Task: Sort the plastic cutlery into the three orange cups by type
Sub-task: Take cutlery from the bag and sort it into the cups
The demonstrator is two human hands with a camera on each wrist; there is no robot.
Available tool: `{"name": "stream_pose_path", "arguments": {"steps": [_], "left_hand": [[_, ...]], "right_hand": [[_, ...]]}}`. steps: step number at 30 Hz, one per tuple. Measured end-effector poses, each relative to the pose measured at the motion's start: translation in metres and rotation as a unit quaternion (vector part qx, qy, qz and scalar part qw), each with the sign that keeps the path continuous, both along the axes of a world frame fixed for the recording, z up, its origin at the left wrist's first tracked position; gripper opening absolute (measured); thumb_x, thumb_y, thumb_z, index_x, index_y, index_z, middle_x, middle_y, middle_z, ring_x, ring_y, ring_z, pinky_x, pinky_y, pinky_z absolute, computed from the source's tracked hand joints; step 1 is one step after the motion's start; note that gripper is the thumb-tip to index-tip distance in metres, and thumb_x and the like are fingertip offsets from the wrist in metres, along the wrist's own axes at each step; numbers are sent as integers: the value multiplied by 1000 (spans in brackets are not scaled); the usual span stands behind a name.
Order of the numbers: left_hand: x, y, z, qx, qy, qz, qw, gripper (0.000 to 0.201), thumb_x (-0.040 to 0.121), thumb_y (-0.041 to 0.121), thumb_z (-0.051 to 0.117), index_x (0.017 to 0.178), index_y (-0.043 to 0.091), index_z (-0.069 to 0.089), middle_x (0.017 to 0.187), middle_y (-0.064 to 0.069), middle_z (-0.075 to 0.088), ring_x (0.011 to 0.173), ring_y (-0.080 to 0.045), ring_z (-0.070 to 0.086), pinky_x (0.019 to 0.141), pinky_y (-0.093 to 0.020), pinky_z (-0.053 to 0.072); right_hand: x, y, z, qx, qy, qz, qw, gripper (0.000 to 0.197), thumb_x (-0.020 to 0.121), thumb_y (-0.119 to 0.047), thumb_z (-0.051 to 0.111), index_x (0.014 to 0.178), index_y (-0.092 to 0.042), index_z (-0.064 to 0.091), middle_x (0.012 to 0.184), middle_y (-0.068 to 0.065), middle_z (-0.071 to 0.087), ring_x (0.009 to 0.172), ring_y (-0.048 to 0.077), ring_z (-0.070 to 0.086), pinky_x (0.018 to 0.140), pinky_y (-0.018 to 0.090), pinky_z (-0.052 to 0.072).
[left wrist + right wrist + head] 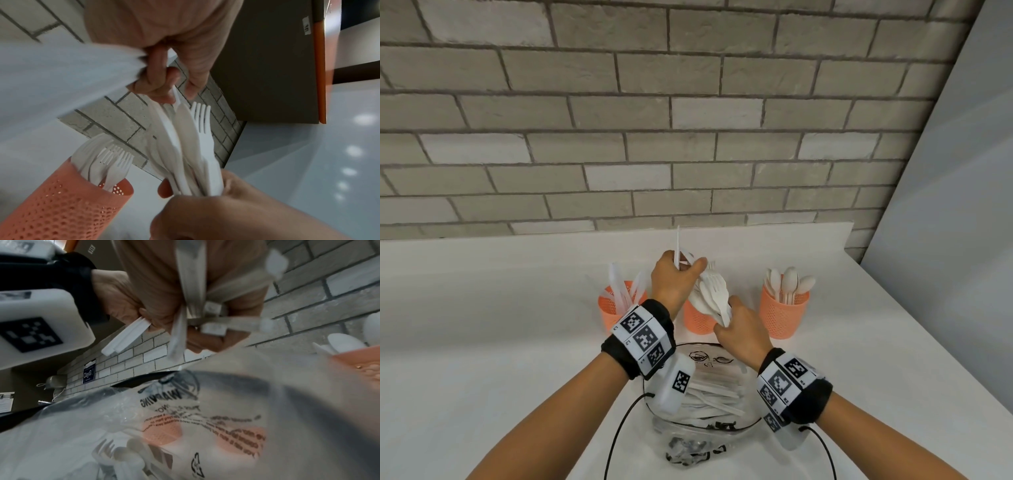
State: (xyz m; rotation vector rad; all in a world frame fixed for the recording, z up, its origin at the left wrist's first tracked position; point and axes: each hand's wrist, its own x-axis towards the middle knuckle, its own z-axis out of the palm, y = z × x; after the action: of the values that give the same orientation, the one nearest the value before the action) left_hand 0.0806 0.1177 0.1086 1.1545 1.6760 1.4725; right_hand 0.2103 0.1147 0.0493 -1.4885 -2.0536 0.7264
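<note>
A bundle of white plastic cutlery is held above the middle orange cup, handles down in the right hand, whose fingers are curled round the handles. The left wrist view shows fork tines and smoother blade or bowl shapes mixed in this bundle, with the right hand gripping it from below. The left hand is above the bundle with its fingers closed; thumb and fingertips pinch the top of one piece, and other white pieces, one a knife that points up, are held in the same fist. In the left wrist view the left hand pinches a thin white tip at the top of the bundle.

The middle cup holds forks. The left orange cup holds knives, and the right orange cup holds spoons. All three stand in a row on the white table, near a grey brick wall.

Just in front of the cups, under the wrists, lies a clear plastic bag with black print, and more white cutlery is inside it. The right wrist view shows the bag up close, with warning text. Both wrists wear black bands with square black-and-white markers.
</note>
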Motion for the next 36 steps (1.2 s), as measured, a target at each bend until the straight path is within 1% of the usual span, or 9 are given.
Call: {"name": "stream_pose_path", "arguments": {"steps": [3, 5, 8, 13, 20, 24, 27, 31, 36], "left_hand": [[0, 1, -2, -14, -2, -13, 1000, 15, 85, 13, 63, 71, 13, 59, 70, -2, 60, 76, -22, 58, 70, -29, 48], [0, 2, 0, -12, -7, -21, 1000, 11, 87, 12, 60, 78, 7, 65, 74, -5, 61, 77, -23, 59, 71, -30, 48], [0, 0, 10, 9, -11, -35, 999, 20, 91, 12, 52, 94, 2, 69, 71, -1, 58, 62, -15, 52, 55, -20, 41], [-4, 1, 22, 53, -18, -31, 998, 35, 99, 22, 39, 79, 12, 66, 62, 7, 49, 56, -8, 43, 54, -21, 34], [-9, 0, 32, 123, 25, 20, 992, 44, 100, 28, 34, 64, 23, 57, 61, 5, 48, 61, -13, 45, 65, -28, 37], [-15, -1, 40, 89, 82, 14, 993, 35, 100, 24, 34, 83, 9, 60, 72, 3, 55, 75, -17, 50, 74, -26, 38], [-20, 3, 40, 22, 44, -25, 998, 25, 100, 24, 35, 88, 10, 52, 83, -5, 58, 64, -13, 50, 59, -23, 38], [-24, 4, 38, -56, -71, -58, 994, 32, 100, 29, 35, 75, 14, 47, 67, -5, 54, 55, -12, 44, 39, -15, 32], [-19, -2, 38, -95, -127, -113, 981, 31, 100, 28, 35, 75, 13, 46, 67, -5, 51, 53, -12, 41, 31, -12, 29]], "right_hand": [[-2, 0, -1, -10, 28, 7, 1000, 30, 83, -15, 56, 110, -4, 48, 68, -10, 44, 68, 18, 48, 47, 17, 26], [-2, 1, 0, -24, 54, 15, 998, 29, 83, -15, 57, 109, -4, 50, 70, -9, 48, 69, 18, 52, 51, 19, 34], [-3, 3, 3, -38, 88, 34, 995, 32, 83, -14, 58, 114, -9, 52, 85, -1, 60, 76, 19, 58, 61, 25, 43], [-8, 3, 9, -70, 138, 61, 986, 33, 83, -15, 60, 115, -9, 54, 102, 10, 66, 92, 27, 63, 79, 37, 50], [-14, 3, 12, -72, 184, 88, 976, 20, 85, -9, 58, 81, -28, 51, 72, -7, 56, 62, 11, 53, 53, 18, 43], [-17, 0, 8, -91, 199, 108, 970, 20, 86, -7, 55, 78, -24, 51, 67, -3, 53, 43, 3, 49, 43, 21, 43], [-18, 0, 7, -108, 209, 118, 965, 21, 86, -3, 54, 78, -22, 51, 63, -3, 50, 34, 1, 45, 40, 18, 40], [-18, 1, 4, -129, 225, 116, 959, 20, 83, 0, 57, 76, -19, 55, 53, -10, 53, 36, 1, 46, 41, 16, 40], [-16, 0, 8, -166, 244, 139, 945, 17, 82, 2, 59, 76, -13, 56, 54, 1, 52, 42, 12, 49, 43, 20, 46]]}}
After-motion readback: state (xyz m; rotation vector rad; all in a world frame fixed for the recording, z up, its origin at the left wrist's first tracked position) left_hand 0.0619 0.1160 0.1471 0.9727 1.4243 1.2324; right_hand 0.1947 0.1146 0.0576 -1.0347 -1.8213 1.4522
